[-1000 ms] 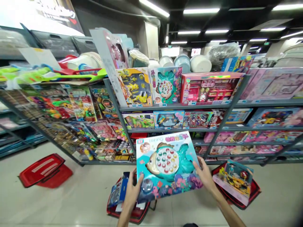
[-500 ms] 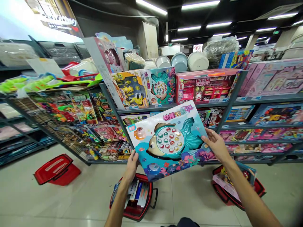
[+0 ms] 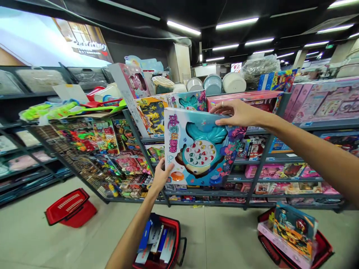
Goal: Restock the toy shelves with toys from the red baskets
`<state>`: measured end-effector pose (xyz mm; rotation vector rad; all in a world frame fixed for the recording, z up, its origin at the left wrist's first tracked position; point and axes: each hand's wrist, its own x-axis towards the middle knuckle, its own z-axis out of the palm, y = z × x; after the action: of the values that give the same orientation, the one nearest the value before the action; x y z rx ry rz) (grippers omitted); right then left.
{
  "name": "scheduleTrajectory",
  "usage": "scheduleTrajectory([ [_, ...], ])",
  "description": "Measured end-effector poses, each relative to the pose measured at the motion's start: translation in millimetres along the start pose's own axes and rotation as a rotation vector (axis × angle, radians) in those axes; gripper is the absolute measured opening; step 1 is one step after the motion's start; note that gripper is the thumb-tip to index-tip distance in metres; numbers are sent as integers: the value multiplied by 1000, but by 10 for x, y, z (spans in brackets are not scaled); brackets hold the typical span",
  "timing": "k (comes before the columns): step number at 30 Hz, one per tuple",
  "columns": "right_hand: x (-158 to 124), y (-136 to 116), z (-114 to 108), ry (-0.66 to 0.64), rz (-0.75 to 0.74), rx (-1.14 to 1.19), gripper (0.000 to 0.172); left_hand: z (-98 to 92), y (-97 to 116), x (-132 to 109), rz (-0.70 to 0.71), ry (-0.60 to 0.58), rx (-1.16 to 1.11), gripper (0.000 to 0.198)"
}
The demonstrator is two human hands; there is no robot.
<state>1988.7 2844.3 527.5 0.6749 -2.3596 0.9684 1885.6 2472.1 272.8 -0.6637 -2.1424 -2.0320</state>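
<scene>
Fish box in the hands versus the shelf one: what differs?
The held fish box is midair, gripped by left hand low and right hand on top; the shelf fish box stands on the top shelf. The held fish box shows fully; the shelf fish box is mostly hidden behind it. Both show teal fish.
</scene>
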Motion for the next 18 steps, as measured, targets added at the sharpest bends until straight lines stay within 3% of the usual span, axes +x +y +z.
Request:
scheduleTrajectory([
  [3,-246,92,11,247,-37,-89,79,171,-161,-56,-71,37,-144,66],
  [6,-894,350,408,599,11,-32,65,237,-222,-110,-120,75,-218,67],
  [8,-1272,617,800,585,134,112,62,243,-179,-47,-107,119,-198,68],
  [10,-1414,887,1126,500,252,234,71,240,-83,144,-67,148,-156,68],
  [13,-1075,1209,1286,531,277,242,76,227,125,683,84,180,-45,69],
  [18,274,1589,956,685,47,26,74,73,525,2006,483,195,299,55],
])
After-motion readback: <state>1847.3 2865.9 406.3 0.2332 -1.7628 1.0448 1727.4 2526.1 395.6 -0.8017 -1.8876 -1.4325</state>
